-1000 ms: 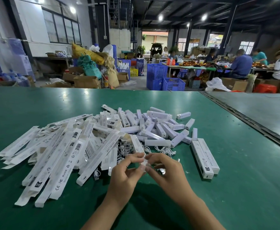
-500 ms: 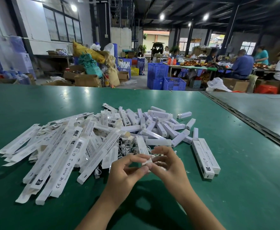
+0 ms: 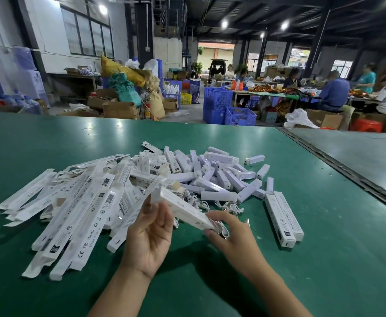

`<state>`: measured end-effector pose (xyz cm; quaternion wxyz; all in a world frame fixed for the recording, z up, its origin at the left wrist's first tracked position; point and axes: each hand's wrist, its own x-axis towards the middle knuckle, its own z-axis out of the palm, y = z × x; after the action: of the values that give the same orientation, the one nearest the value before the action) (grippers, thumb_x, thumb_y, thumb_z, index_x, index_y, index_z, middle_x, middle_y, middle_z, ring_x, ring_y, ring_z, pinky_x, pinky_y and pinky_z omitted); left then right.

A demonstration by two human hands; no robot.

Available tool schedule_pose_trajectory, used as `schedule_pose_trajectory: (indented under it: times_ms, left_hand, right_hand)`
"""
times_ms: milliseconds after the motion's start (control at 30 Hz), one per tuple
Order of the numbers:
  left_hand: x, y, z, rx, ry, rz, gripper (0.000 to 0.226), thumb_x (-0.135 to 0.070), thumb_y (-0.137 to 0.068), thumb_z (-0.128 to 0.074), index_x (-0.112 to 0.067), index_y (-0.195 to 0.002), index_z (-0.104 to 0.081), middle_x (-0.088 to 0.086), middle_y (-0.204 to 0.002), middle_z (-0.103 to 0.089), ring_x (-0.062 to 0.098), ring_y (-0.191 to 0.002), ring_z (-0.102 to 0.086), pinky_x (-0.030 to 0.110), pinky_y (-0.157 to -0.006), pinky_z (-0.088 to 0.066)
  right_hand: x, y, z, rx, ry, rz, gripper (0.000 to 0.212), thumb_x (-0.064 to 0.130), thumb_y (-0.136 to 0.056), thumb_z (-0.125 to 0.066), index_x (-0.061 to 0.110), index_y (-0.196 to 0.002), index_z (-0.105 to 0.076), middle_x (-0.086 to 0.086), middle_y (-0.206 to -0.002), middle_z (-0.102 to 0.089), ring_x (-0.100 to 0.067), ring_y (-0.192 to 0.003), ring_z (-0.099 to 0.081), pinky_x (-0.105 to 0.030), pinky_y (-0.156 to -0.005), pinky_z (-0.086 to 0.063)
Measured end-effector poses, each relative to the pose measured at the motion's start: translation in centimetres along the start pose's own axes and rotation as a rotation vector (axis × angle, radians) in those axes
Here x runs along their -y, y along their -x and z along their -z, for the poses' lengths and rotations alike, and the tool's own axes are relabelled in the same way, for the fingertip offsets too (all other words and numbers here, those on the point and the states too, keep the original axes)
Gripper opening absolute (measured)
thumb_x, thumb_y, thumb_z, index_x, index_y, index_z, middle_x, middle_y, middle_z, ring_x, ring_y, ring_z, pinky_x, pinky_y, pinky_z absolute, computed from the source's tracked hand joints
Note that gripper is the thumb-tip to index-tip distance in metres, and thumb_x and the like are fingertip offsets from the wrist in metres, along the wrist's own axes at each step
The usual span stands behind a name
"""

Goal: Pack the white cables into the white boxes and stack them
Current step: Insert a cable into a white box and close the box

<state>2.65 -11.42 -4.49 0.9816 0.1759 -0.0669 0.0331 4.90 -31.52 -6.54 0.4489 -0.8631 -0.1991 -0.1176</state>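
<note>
Obs., packing bench. The person works at the green table (image 3: 324, 259), both forearms reaching in from the near edge.

Left hand (image 3: 150, 229): palm turned up toward the person's face, fingers and thumb curled round the far end of one long white box (image 3: 182, 209). The box is lifted clear of the table, tilted, its near end lower and pointing right.

Right hand (image 3: 230, 234): fingers curled at that lower end, thumb and forefinger pinching a coiled white cable (image 3: 221, 228) right at the mouth of the box. How much of the cable is inside I cannot tell; the fingers cover it.

Stock on the table:
- flat boxes (image 3: 84, 209), long, printed, white, fanned in a loose heap left of the hands, some overlapping.
- short white pieces (image 3: 210, 177) in a jumble behind the held box, a few strays off to the right.
- loose cables (image 3: 224, 205) lying between that jumble and the right hand.
- two closed boxes (image 3: 283, 218) side by side and touching, right of the right hand.

Background: blue crates (image 3: 217, 104) on the floor; seated workers (image 3: 333, 92) at a far bench.
</note>
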Motion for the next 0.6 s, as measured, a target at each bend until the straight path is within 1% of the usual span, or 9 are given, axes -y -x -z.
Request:
schedule_pose_trajectory:
  times_ms: [100, 200, 267, 333, 367, 400, 467, 533, 600]
  left_hand:
    - [-0.1, -0.3, 0.3, -0.043, -0.119, -0.011, 0.058, -0.010, -0.036, -0.102, -0.014, -0.086, -0.072, 0.005, -0.073, -0.074, 0.012, -0.062, -0.073, 0.024, -0.055, -0.059]
    - [1.6, -0.2, 0.4, -0.108, -0.669, -0.013, 0.027, -0.020, -0.065, -0.084, -0.018, -0.090, -0.074, 0.006, -0.073, -0.068, 0.011, -0.052, -0.061, 0.020, -0.048, -0.049]
    - [3.3, 0.1, 0.7, -0.145, -0.882, -0.010, 0.022, -0.020, -0.075, -0.078, -0.011, -0.095, -0.072, 0.005, -0.072, -0.069, 0.009, -0.050, -0.058, 0.017, -0.045, -0.043]
    - [4.3, 0.1, 0.9, -0.163, -0.927, -0.011, 0.011, -0.012, -0.084, -0.075, -0.008, -0.094, -0.071, 0.002, -0.070, -0.071, 0.006, -0.052, -0.061, 0.015, -0.047, -0.044]
    - [4.5, 0.0, 1.0, -0.173, -0.948, -0.018, 0.007, -0.010, -0.087, -0.074, -0.008, -0.093, -0.071, 0.002, -0.070, -0.071, 0.006, -0.054, -0.061, 0.015, -0.048, -0.045]
    - [4.5, -0.1, 1.1, -0.191, -0.975, -0.030, 0.006, -0.012, -0.088, -0.073, -0.009, -0.093, -0.071, 0.005, -0.070, -0.071, 0.008, -0.055, -0.061, 0.015, -0.049, -0.045]
    - [4.4, -0.4, 1.5, -0.244, -1.019, -0.059, 0.009, -0.018, -0.089, -0.073, -0.010, -0.092, -0.070, 0.009, -0.073, -0.072, 0.011, -0.058, -0.063, 0.016, -0.050, -0.046]
    - [4.4, -0.5, 1.7, -0.276, -1.026, -0.090, 0.010, -0.022, -0.090, -0.072, -0.013, -0.093, -0.070, 0.004, -0.077, -0.075, 0.010, -0.062, -0.067, 0.015, -0.051, -0.046]
    - [4.5, -0.6, 1.7, -0.281, -1.045, -0.116, 0.012, -0.026, -0.090, -0.071, -0.015, -0.095, -0.070, -0.001, -0.084, -0.077, 0.008, -0.074, -0.071, 0.011, -0.057, -0.047]
  right_hand:
    - [0.2, 0.0, -0.4, 0.014, -0.088, 0.013, 0.030, 0.022, -0.084, -0.075, 0.045, -0.098, -0.063, 0.034, -0.108, -0.064, 0.006, -0.102, -0.061, -0.007, -0.084, -0.044]
    - [0.1, 0.1, -0.7, 0.054, -0.203, 0.008, 0.016, 0.023, -0.086, -0.074, 0.033, -0.098, -0.070, 0.021, -0.104, -0.070, -0.005, -0.097, -0.066, -0.023, -0.085, -0.052]
    - [0.0, 0.1, -1.1, 0.046, -0.199, 0.021, 0.011, 0.038, -0.089, -0.064, 0.031, -0.096, -0.070, 0.018, -0.098, -0.071, -0.005, -0.091, -0.066, -0.020, -0.079, -0.052]
    - [-0.5, -0.3, -1.3, -0.075, -0.087, 0.056, 0.035, 0.050, -0.093, -0.046, 0.025, -0.091, -0.071, 0.016, -0.090, -0.070, -0.002, -0.089, -0.062, -0.017, -0.076, -0.046]
    - [-0.9, -0.7, -1.4, -0.168, 0.014, 0.093, 0.043, 0.049, -0.095, -0.040, 0.020, -0.088, -0.071, 0.016, -0.090, -0.069, -0.002, -0.091, -0.059, -0.019, -0.079, -0.043]
    - [-1.4, -1.3, -1.4, -0.258, 0.122, 0.116, 0.046, 0.045, -0.098, -0.037, 0.014, -0.087, -0.071, 0.012, -0.093, -0.068, -0.006, -0.096, -0.058, -0.023, -0.084, -0.041]
    - [-2.5, -2.7, -1.3, -0.361, 0.328, 0.054, 0.038, 0.035, -0.102, -0.042, 0.011, -0.094, -0.070, 0.001, -0.106, -0.068, -0.019, -0.114, -0.056, -0.035, -0.097, -0.040]
    - [-3.8, -4.0, -1.3, -0.321, 0.534, -0.018, 0.028, 0.032, -0.102, -0.046, 0.017, -0.110, -0.067, 0.000, -0.125, -0.062, -0.022, -0.133, -0.044, -0.041, -0.109, -0.031]
    - [-5.0, -5.2, -1.4, -0.189, 0.666, -0.054, 0.034, 0.038, -0.103, -0.039, 0.023, -0.129, -0.056, 0.003, -0.145, -0.048, -0.018, -0.145, -0.028, -0.040, -0.117, -0.019]
